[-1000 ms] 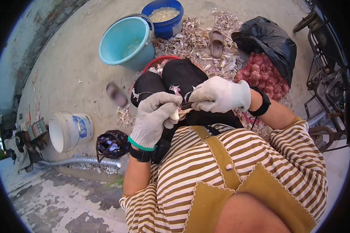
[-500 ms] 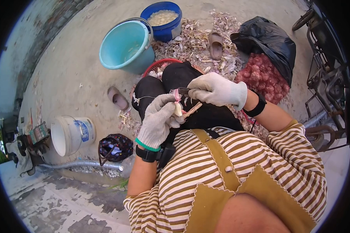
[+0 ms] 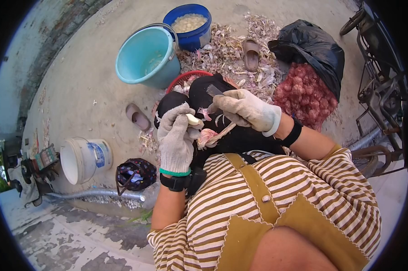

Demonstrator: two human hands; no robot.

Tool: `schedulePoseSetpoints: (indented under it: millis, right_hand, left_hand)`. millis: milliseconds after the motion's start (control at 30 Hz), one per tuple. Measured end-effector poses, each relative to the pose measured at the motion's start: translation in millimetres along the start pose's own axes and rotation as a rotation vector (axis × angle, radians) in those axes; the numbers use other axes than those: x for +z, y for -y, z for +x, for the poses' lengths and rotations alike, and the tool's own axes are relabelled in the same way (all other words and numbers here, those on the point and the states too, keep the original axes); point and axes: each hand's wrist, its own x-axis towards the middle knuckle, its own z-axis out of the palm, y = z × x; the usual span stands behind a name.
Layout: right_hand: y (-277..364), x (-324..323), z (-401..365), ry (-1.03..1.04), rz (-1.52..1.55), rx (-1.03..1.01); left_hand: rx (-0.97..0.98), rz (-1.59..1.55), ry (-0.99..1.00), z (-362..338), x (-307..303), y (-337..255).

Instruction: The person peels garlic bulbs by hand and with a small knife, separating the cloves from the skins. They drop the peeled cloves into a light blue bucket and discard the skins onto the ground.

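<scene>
My left hand (image 3: 176,128), in a white knit glove with a green cuff, pinches a pale peeled garlic clove (image 3: 194,120) between thumb and fingers. My right hand (image 3: 247,110), also gloved, grips a small knife whose short dark blade (image 3: 214,91) points up and left. Under the two hands is a partly opened garlic bulb (image 3: 207,137) with pinkish skin, its dry stem running up toward the right hand's lower fingers. A scrap of pink garlic skin (image 3: 205,114) shows between the hands, over the black trousers (image 3: 233,140).
Beyond my knees stand a red basket (image 3: 198,73), a light-blue bucket (image 3: 140,61) and a dark-blue bucket (image 3: 203,34) of peeled cloves. Garlic skins (image 3: 231,49) litter the ground around a slipper (image 3: 251,54). A mesh sack of garlic (image 3: 305,90) is right; a white bucket (image 3: 73,160) left.
The left hand has shifted slightly left and up with the clove, away from the bulb. The knife has come off the garlic and now points upward; the pink skin strip has come loose.
</scene>
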Motion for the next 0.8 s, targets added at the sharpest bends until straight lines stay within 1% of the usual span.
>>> schedulePoseSetpoints:
  millis: [33, 100, 167, 200, 233, 300, 367, 433, 467, 500, 533, 567, 600, 633, 667, 700, 767, 800]
  right_hand:
    - [-5, 2, -2, 0.056, 0.081, 0.059]
    - [-10, 16, 0, 0.063, 0.172, 0.102]
    - [0, 29, -3, 0.072, 0.254, 0.097]
    - [0, 32, -3, 0.071, 0.254, 0.094]
    - [0, 33, -2, 0.059, 0.203, 0.075]
    - [-2, 38, 0, 0.054, 0.149, 0.056]
    - [-5, 40, -1, -0.025, 0.247, 0.004]
    - [-9, 36, 3, -0.037, 0.218, 0.008]
    - [-21, 33, 11, -0.098, 0.119, -0.107]
    - [-24, 32, 16, -0.159, 0.02, -0.222]
    - [-24, 27, 16, -0.16, 0.02, -0.224]
    - [-22, 23, 14, -0.225, -0.261, -0.322]
    - [-22, 20, 12, -0.286, -0.542, -0.415]
    - [-25, 19, 12, -0.284, -0.543, -0.414]
    - [-29, 18, 12, -0.32, -0.678, -0.526]
    - [-32, 18, 13, -0.356, -0.814, -0.639]
    - [-32, 17, 13, -0.366, -0.854, -0.627]
    - [-30, 17, 12, -0.355, -0.907, -0.633]
  left_hand:
    - [0.031, -0.005, -0.022, 1, 2, -1]
    - [0.051, 0.042, 0.001, 2, 6, 0]
    - [0.081, 0.166, -0.039, 1, 8, 2]
    - [0.126, 0.251, -0.062, 1, 8, 3]
    - [0.13, 0.25, -0.061, 0, 10, 3]
    - [0.314, 0.5, -0.052, -3, 15, 3]
    - [0.321, 0.5, -0.052, -5, 18, 1]
    - [0.34, 0.569, -0.042, -5, 21, -2]
    - [0.341, 0.569, -0.043, -6, 21, -2]
    - [0.246, 0.561, -0.105, -9, 19, -3]
    - [0.15, 0.552, -0.165, -10, 18, -4]
    - [0.151, 0.552, -0.163, -9, 18, -5]
    - [0.16, 0.664, -0.13, -10, 16, -5]
    - [0.17, 0.777, -0.097, -10, 14, -5]
    - [0.248, 0.802, -0.073, -8, 9, 0]
    - [0.249, 0.801, -0.076, -7, 7, 0]
    - [0.365, 0.978, 0.02, -4, 3, 0]
    - [0.365, 0.977, 0.018, -3, 3, 0]
